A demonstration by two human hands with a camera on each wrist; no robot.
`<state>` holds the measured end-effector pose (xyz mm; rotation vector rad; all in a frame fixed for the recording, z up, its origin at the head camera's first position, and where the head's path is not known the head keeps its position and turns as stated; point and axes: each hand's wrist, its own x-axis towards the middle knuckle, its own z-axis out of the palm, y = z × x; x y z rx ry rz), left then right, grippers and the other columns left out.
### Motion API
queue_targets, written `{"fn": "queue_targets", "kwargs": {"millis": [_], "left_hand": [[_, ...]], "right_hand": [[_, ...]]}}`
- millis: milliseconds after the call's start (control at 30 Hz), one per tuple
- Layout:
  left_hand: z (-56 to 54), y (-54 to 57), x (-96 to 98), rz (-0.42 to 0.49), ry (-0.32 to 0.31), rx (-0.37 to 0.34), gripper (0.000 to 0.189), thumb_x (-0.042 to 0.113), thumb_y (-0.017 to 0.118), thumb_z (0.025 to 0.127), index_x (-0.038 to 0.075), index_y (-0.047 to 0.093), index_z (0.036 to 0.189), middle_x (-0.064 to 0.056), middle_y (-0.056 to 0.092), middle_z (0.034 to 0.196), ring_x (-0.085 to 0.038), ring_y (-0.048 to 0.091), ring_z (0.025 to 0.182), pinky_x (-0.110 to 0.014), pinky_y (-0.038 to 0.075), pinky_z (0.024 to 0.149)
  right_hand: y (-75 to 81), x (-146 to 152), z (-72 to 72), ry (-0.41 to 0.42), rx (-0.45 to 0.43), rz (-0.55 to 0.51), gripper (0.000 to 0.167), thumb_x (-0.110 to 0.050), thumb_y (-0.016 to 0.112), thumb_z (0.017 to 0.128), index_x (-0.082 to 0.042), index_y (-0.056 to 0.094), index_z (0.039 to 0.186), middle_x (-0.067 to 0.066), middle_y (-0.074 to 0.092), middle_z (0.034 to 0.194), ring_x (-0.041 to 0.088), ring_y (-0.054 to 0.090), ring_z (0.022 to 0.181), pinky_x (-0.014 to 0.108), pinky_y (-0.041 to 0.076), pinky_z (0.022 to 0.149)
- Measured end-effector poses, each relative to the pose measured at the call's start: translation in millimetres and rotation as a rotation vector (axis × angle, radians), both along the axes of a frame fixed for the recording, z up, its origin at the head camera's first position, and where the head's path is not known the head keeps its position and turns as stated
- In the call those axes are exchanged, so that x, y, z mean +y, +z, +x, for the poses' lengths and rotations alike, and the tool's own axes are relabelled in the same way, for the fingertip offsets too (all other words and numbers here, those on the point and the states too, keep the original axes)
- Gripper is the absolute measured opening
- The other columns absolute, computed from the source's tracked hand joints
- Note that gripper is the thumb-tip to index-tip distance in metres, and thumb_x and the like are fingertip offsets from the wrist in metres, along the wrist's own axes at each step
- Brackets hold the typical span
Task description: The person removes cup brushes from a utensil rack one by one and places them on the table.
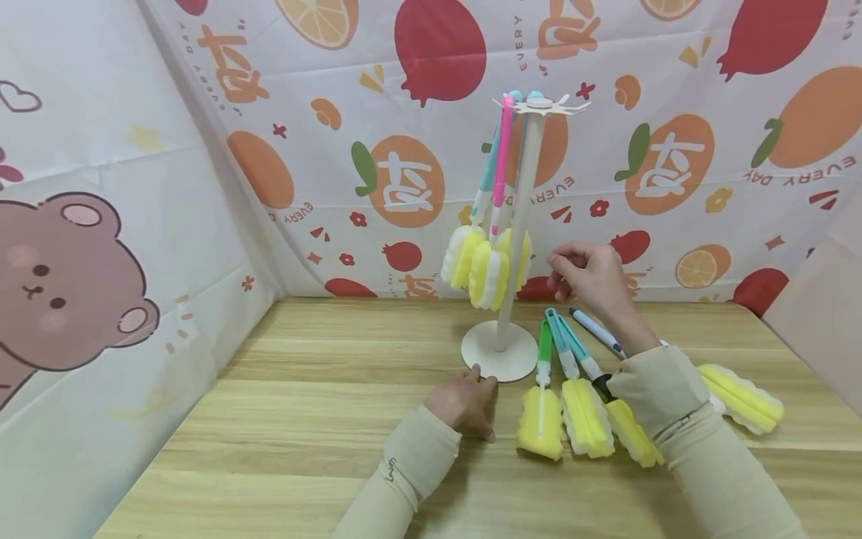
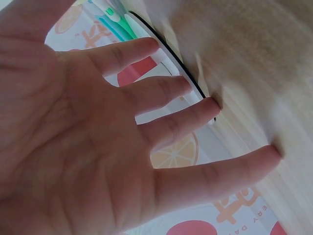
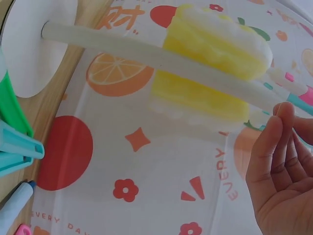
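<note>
A white stand [image 1: 506, 352] with a round base, a pole and a hooked top rises from the table. Sponge brushes hang on its left side, among them a pink-handled brush [image 1: 500, 165] and a teal-handled brush [image 1: 486, 176] with yellow-and-white heads. My left hand [image 1: 465, 400] has its fingers spread and touches the base's front edge; the left wrist view shows its bare palm. To the right of the pole, my right hand [image 1: 591, 278] hovers above the table. Its fingers are loosely bent, with nothing seen between them in the right wrist view.
Several more brushes lie right of the base, including a green-handled brush [image 1: 541, 419], a teal-handled brush [image 1: 586, 419] and a blue-handled one [image 1: 598, 329]. Another yellow sponge head [image 1: 741, 397] lies beyond my right forearm. A printed cloth [image 1: 296, 247] hangs behind the wooden table [image 1: 303, 419].
</note>
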<state>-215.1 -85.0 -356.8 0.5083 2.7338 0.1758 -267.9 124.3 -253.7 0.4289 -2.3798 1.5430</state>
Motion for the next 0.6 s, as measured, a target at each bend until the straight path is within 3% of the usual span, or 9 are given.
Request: {"fn": "queue_targets", "kwargs": {"millis": [267,600], "left_hand": [[-0.6,-2.9,0.8,0.006,-0.004,0.011,0.075,0.036,0.091,0.076,0.012,0.055,0.138,-0.021,0.038,0.158,-0.037,0.043,0.139,-0.047,0.048,0.104],[-1.8,-2.2,1.1,-0.005,-0.004,0.007,0.075,0.037,0.090,0.076,0.012,0.055,0.138,-0.021,0.037,0.158,-0.038,0.043,0.139,-0.048,0.048,0.104]], "right_hand": [[0.8,-9.9,1.2,0.006,0.020,-0.061,0.024,-0.012,0.065,0.101,0.008,0.069,0.113,0.013,0.066,0.076,0.014,0.062,0.055,0.023,0.058,0.059],[1.6,-20.0,-0.7,0.039,0.100,-0.053,0.026,-0.011,0.065,0.100,0.010,0.069,0.116,0.023,0.067,0.082,0.014,0.061,0.054,0.020,0.056,0.058]]}}
